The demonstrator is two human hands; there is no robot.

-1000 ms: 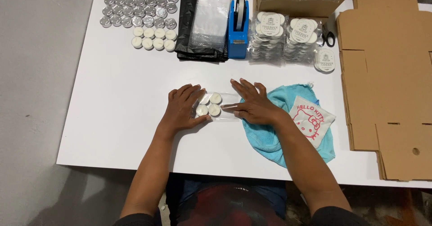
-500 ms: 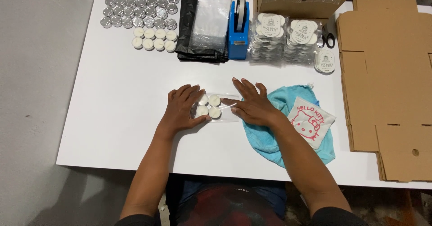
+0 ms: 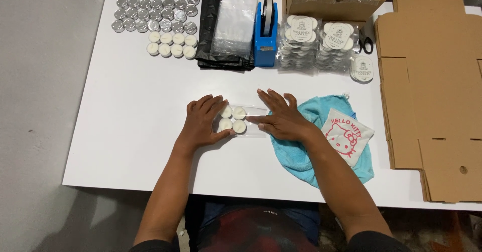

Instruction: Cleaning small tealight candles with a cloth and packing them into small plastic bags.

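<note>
Both hands flat on a clear plastic bag [image 3: 240, 119] of 4 small white tealight candles [image 3: 232, 119], pressing it smooth on the white surface [image 3: 125, 131].

Step looks like flattening the filled bag; next move likely calls for folding the empty right end while the candles stay put. Left hand [image 3: 203, 121] open, fingers spread, touching the bag's left side; right hand [image 3: 283, 116] open, palm down on the bag's right end, over a blue cloth [image 3: 301, 156]. Bag lies between both hands. Farther off: blue tape dispenser [image 3: 265, 33], loose silver-cupped tealights [image 3: 153, 13].
</note>
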